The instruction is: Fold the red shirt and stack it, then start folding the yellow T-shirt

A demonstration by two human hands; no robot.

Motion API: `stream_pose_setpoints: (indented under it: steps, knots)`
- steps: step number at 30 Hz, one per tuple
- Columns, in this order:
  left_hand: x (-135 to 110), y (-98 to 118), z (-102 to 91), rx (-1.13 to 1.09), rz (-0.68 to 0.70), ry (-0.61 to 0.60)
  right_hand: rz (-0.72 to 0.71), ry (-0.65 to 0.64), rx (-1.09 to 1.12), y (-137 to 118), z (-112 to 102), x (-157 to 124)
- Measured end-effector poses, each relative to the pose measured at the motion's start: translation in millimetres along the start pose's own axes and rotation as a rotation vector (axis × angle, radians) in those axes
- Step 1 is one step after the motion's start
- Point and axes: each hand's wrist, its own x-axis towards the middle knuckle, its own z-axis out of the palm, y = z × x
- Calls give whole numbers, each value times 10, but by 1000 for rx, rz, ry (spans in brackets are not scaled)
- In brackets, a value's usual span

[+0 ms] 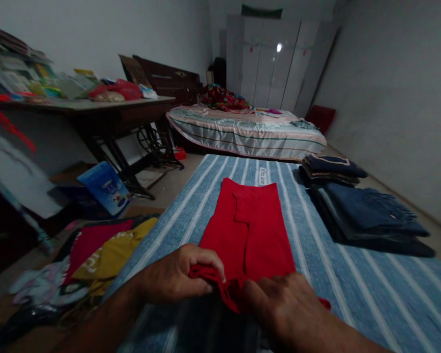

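Observation:
A red shirt [264, 230] lies partly folded on a blue and white striped cloth [180, 215], a short sleeve turned in over its body. At the near end, my left hand [180, 274] pinches the left part of the shirt's edge between thumb and fingers. My right hand [282, 299] is closed on the same edge at the right; its fingertips are partly hidden behind its back. Between the two hands the fabric is lifted and bunched. A bit of red cloth sticks out to the right of my right hand.
Folded jeans [371, 211] and other dark folded clothes [334, 164] are stacked at the right edge. Loose clothes [113, 250] lie low on the left, near a blue box [105, 189]. Behind stand a cluttered sewing-machine table [132, 105], a bed [242, 130] and a wardrobe [268, 68].

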Motion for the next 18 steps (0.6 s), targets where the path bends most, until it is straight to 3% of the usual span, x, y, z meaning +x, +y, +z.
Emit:
stream_pose_setpoints:
  steps: [5,9,13,18]
  knots:
    - [-185,-230,296,33,-77,-42,-49,-106,-60,-244,372,-158]
    - [-173,-408,378,32,-129,-48,-64,-195,-45,-247,523,-188]
    - [-135,-477,326,-2,-127,-65,-70,-228,46,-217,482,-147]
    - [-15,-473,153,-43,-135,-67,52,-393,250,-42,163,32]
